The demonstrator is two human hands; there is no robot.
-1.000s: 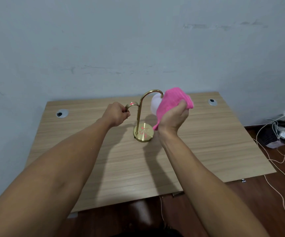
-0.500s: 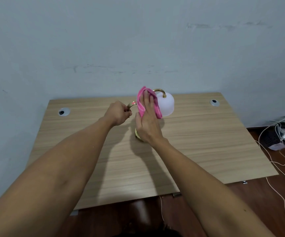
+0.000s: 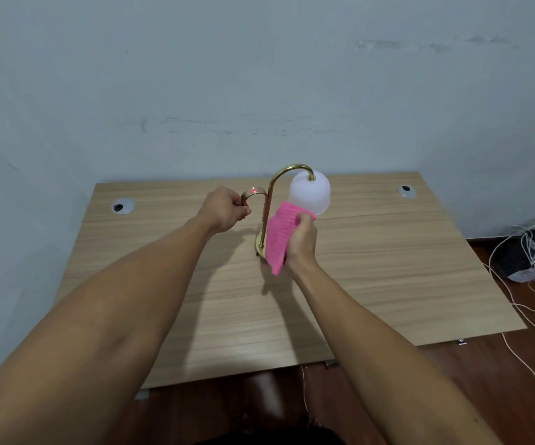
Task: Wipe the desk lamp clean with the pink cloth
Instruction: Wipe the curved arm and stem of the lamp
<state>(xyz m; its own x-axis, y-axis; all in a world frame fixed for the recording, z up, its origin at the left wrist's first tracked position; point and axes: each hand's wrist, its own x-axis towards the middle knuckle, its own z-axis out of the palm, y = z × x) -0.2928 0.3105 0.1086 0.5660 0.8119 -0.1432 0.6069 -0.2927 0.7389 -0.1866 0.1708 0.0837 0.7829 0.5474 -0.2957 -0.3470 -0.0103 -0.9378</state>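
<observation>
The desk lamp (image 3: 267, 213) stands upright near the middle of the back half of the wooden desk (image 3: 388, 271), its brass stem arching over to a frosted white shade (image 3: 309, 195) that hangs on the right side. A smaller brass curl (image 3: 254, 192) loops off to the left of the stem, with a small red glint on top. My left hand (image 3: 224, 208) is curled round the end of that curl. My right hand (image 3: 303, 242) grips the pink cloth (image 3: 280, 237), fingers bunched around its right edge, and holds it just below the shade and in front of the stem, covering most of the round base (image 3: 258, 247). I cannot tell whether the cloth is touching the stem. Two round grey cable grommets sit in the desk's far corners, one left (image 3: 122, 206) and one right (image 3: 406, 191). On the dark wooden floor to the right lies a black bundle (image 3: 523, 256) with white cables (image 3: 516, 303) trailing from it. A pale blue wall (image 3: 259, 75) rises behind the desk.
</observation>
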